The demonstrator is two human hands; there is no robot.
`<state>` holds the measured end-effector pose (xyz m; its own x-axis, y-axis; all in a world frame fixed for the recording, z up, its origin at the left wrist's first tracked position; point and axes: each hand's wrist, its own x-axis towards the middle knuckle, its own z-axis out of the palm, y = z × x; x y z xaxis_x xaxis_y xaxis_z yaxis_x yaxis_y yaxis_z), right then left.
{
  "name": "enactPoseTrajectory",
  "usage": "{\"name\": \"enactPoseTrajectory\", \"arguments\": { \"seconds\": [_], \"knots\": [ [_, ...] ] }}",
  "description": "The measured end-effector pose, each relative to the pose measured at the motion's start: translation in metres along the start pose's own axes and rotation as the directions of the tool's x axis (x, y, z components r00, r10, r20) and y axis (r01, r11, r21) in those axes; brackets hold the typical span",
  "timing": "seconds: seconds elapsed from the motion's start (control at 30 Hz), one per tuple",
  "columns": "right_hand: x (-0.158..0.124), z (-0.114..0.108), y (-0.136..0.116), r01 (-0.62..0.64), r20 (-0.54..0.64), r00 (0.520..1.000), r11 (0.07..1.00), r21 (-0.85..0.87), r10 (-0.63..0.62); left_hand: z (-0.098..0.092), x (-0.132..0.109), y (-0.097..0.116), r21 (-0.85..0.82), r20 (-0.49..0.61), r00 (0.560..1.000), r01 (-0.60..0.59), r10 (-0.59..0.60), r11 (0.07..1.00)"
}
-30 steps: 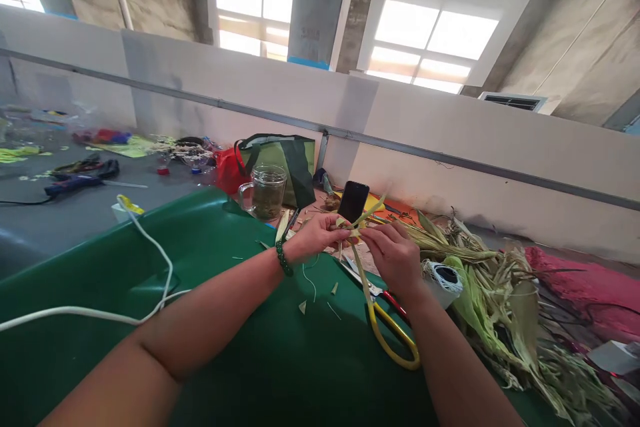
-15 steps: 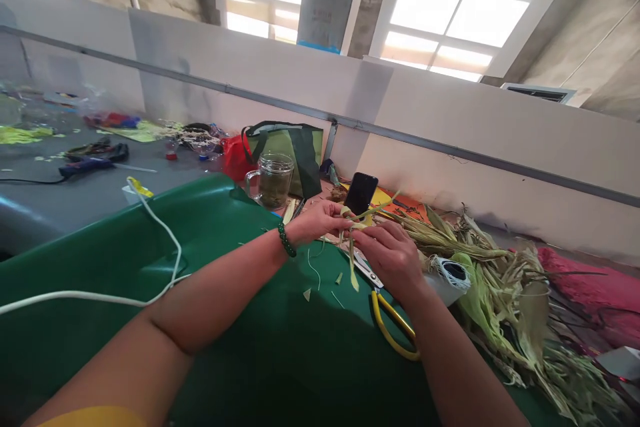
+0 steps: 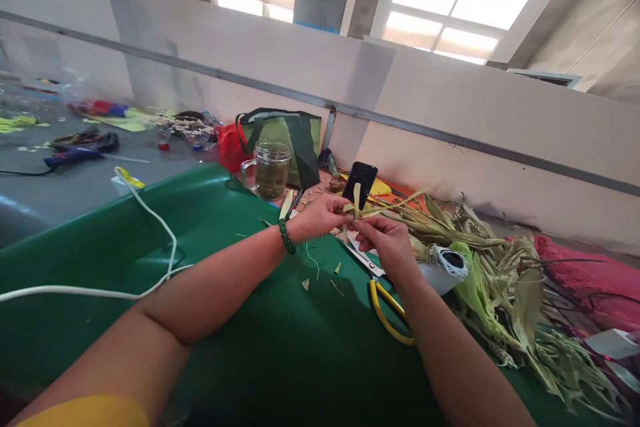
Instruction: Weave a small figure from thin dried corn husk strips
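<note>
My left hand (image 3: 324, 216), with a green bead bracelet (image 3: 287, 236) at its wrist, pinches pale strips of corn husk (image 3: 357, 199) between thumb and fingers. Fingertips of my right hand (image 3: 389, 239) close on the same strips, touching close to the left fingertips. One strip stands up in front of a dark phone (image 3: 362, 181); another slants off to the right. Below the right hand, scissors (image 3: 384, 293) with yellow handles lie on the green sheet (image 3: 300, 347), partly hidden by the forearm. Small husk scraps (image 3: 305, 284) and a thread lie beside them.
A heap of dried corn husks (image 3: 520, 300) and a roll of white thread (image 3: 447, 267) lie to the right. Behind stand a glass mug (image 3: 271, 170) with liquid and a green bag (image 3: 300, 140). A white cable (image 3: 170, 247) crosses the sheet on the left.
A husk strip that hung down below the hands now stands upright between them. My right hand has drawn its fingers in to a pinch near the left fingertips. The view has tilted slightly.
</note>
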<state>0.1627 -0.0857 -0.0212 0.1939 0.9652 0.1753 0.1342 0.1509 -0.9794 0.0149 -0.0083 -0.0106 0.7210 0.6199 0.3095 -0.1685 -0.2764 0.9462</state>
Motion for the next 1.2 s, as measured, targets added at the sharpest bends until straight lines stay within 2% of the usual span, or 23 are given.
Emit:
{"name": "enactPoseTrajectory", "arguments": {
  "seconds": [0.17,0.3,0.37,0.43,0.57,0.63,0.73,0.9,1.07,1.2],
  "knots": [
    [0.002,-0.003,-0.004,-0.057,-0.035,0.998,0.996,0.075,0.060,0.004,-0.001,0.001,0.012,0.031,0.999,-0.010,0.010,1.000],
    [-0.002,0.000,-0.006,-0.009,-0.072,0.997,0.998,-0.064,0.004,0.008,-0.001,-0.002,0.091,-0.022,1.000,-0.019,0.022,0.996],
    [-0.003,-0.001,-0.006,0.071,-0.099,0.991,0.983,-0.169,-0.089,0.008,0.000,-0.003,0.114,-0.065,0.997,-0.019,0.027,0.993],
    [-0.002,-0.005,-0.007,0.184,-0.148,0.963,0.951,-0.248,-0.225,0.007,0.000,-0.003,0.120,-0.092,0.995,-0.020,0.031,0.993],
    [-0.003,-0.013,-0.007,0.395,-0.248,0.846,0.867,-0.303,-0.472,0.004,-0.001,-0.001,0.141,-0.090,0.996,-0.006,0.019,0.990],
    [-0.006,-0.013,-0.005,0.475,-0.219,0.814,0.834,-0.280,-0.537,0.004,-0.002,0.001,0.121,-0.058,0.998,0.007,0.000,0.993],
    [-0.011,-0.008,-0.002,0.554,-0.095,0.796,0.782,-0.286,-0.598,0.004,-0.002,0.003,0.041,-0.019,1.000,0.024,-0.023,0.999],
    [-0.011,-0.009,0.000,0.628,0.069,0.712,0.590,-0.508,-0.699,0.002,0.000,0.002,-0.040,-0.079,0.997,0.015,-0.018,0.999],
    [-0.008,-0.013,-0.005,0.648,0.175,0.713,0.544,-0.532,-0.679,0.000,0.001,0.002,-0.029,-0.120,0.993,0.017,-0.020,0.999],
    [-0.008,-0.013,-0.007,0.641,0.197,0.719,0.526,-0.558,-0.667,0.001,0.001,0.004,-0.003,-0.139,0.990,0.006,-0.007,1.000]
  ]
}}
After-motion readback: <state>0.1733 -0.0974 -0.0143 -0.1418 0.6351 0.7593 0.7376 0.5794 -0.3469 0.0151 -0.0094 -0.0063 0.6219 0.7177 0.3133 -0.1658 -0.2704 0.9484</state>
